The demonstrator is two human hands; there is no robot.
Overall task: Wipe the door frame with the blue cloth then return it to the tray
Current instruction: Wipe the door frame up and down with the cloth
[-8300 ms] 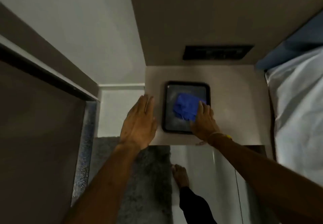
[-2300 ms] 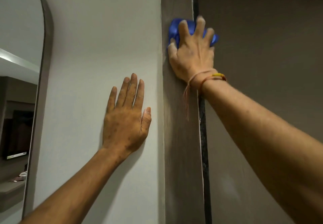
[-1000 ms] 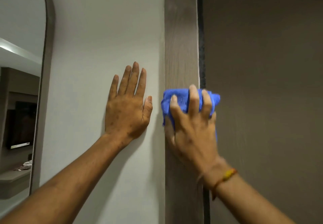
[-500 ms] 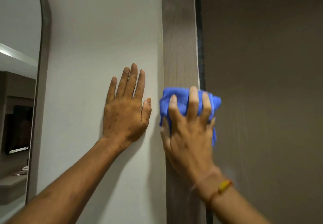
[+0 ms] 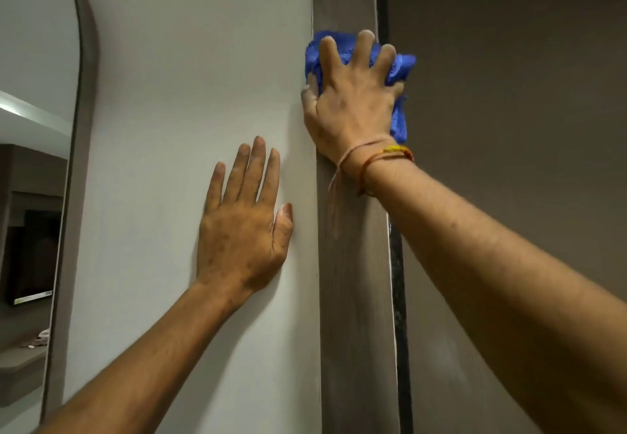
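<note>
Right hand point(image 5: 353, 101), at about 1 o'clock in the view, presses the cloth point(image 5: 398, 67) flat against the frame point(image 5: 353, 264). Fingers point(image 5: 328, 52) spread over the blue fabric, grasping it against the wood rather than balled in a fist. Cloth bunched; folds show past the fingertips at 12 o'clock of the hand and a strip hangs at its 3 o'clock side, reaching down to near the wrist. That strip crosses the dark gap point(image 5: 400, 332) between frame and door point(image 5: 509, 94). Thumb lies at the frame's left edge, where it meets the wall point(image 5: 186, 77).

Thread bands point(image 5: 380, 155) round the right wrist, one with a yellow bead; a loose end dangles down over the frame.

Left hand point(image 5: 242, 230), near centre of view, at 7 o'clock from the right hand, lies flat on the wall, palm down, fingers straight and close together, pointing to 12 o'clock. It holds nothing. Thumb tip is near the frame edge, not touching it. Hands well apart, the left lower.

Both forearms bare, coming in from 7 and 4 o'clock.

Mirror point(image 5: 30, 162) with a rounded brown rim at 9 o'clock; it reflects a dim room, details too dark to tell.

Frame runs upright, top to bottom of view. Door is closed, plain brown.
</note>
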